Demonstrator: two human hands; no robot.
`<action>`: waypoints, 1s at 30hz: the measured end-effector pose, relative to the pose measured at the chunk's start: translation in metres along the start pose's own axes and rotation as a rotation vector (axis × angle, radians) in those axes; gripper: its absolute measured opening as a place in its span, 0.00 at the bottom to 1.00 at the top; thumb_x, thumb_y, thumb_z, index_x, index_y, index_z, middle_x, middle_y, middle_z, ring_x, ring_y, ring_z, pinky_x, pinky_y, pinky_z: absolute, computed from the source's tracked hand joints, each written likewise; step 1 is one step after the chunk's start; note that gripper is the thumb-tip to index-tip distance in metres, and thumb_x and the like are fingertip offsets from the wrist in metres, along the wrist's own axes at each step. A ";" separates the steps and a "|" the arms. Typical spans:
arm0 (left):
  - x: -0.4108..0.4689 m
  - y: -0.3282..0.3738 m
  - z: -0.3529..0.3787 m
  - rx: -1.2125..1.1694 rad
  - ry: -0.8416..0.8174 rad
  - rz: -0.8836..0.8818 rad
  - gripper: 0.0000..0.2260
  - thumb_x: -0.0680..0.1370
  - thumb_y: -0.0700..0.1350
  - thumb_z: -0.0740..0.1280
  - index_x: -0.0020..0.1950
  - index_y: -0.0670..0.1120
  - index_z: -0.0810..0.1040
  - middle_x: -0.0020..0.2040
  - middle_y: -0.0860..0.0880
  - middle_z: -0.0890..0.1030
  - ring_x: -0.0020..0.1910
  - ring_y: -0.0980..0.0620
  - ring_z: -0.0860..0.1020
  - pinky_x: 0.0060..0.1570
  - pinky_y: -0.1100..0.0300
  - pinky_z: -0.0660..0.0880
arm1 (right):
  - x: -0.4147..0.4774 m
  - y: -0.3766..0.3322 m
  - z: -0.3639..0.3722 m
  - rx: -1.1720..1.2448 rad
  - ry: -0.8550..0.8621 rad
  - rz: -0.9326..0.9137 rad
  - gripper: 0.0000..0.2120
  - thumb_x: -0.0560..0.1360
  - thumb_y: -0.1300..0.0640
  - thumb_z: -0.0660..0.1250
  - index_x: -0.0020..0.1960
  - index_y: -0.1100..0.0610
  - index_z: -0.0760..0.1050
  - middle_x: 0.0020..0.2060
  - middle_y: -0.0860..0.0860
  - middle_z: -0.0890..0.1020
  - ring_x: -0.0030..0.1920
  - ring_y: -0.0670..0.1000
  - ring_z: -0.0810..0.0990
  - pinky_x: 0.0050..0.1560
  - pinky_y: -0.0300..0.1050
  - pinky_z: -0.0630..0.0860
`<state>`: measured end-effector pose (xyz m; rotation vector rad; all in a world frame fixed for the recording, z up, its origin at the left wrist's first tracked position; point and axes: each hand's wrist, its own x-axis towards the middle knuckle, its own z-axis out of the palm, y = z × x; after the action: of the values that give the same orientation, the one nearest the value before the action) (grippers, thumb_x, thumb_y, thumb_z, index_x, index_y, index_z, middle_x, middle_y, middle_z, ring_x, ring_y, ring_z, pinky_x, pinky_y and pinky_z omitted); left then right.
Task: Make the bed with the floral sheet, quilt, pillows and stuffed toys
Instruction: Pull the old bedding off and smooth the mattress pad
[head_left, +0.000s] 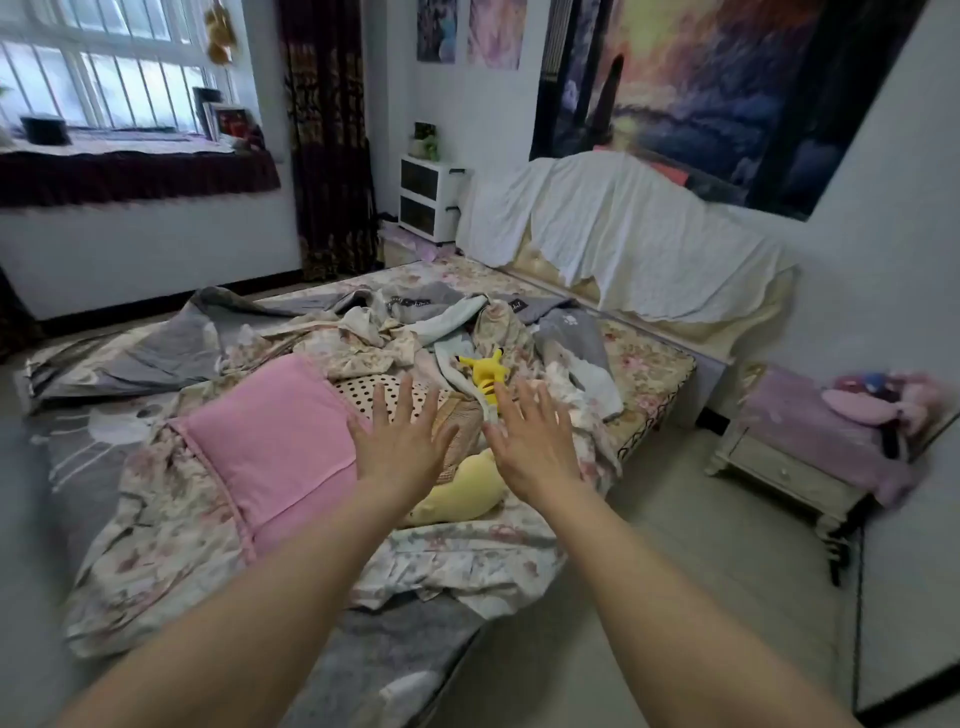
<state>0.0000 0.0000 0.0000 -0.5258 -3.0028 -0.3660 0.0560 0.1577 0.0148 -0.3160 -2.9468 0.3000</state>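
Note:
The bed is a heap of crumpled bedding. A floral sheet lies rumpled over its near half, and a grey quilt is bunched toward the left. A pink pillow rests on the sheet, with a polka-dot pillow just behind it. Among the folds are a small bright yellow stuffed toy and a pale yellow plush. My left hand and my right hand are stretched out above the pile, fingers spread and straight, holding nothing.
A white cloth drapes the headboard at the back right. A white drawer unit stands in the far corner, and a nightstand with pink and purple toys stands on the right. Bare floor runs between it and the bed.

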 end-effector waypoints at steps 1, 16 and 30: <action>0.004 0.014 0.004 0.021 0.003 0.006 0.29 0.80 0.65 0.42 0.79 0.57 0.41 0.80 0.51 0.38 0.78 0.41 0.39 0.71 0.32 0.47 | 0.002 0.013 -0.004 -0.017 0.007 -0.001 0.29 0.82 0.39 0.44 0.80 0.45 0.43 0.79 0.49 0.44 0.78 0.53 0.38 0.76 0.59 0.42; 0.102 0.159 0.049 0.017 -0.005 0.055 0.29 0.81 0.64 0.43 0.79 0.57 0.42 0.79 0.51 0.38 0.77 0.42 0.36 0.72 0.34 0.43 | 0.072 0.170 -0.019 -0.054 0.002 -0.018 0.28 0.82 0.40 0.45 0.79 0.45 0.46 0.79 0.50 0.47 0.78 0.55 0.42 0.75 0.60 0.45; 0.268 0.255 0.081 0.025 -0.021 0.085 0.29 0.81 0.64 0.41 0.79 0.57 0.39 0.80 0.51 0.38 0.77 0.41 0.37 0.73 0.35 0.42 | 0.223 0.288 -0.044 -0.066 -0.007 0.028 0.28 0.83 0.40 0.45 0.80 0.46 0.44 0.79 0.49 0.44 0.78 0.53 0.39 0.75 0.58 0.41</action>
<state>-0.1669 0.3398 0.0073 -0.6567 -2.9888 -0.3185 -0.0955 0.4920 0.0263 -0.3655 -2.9655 0.2081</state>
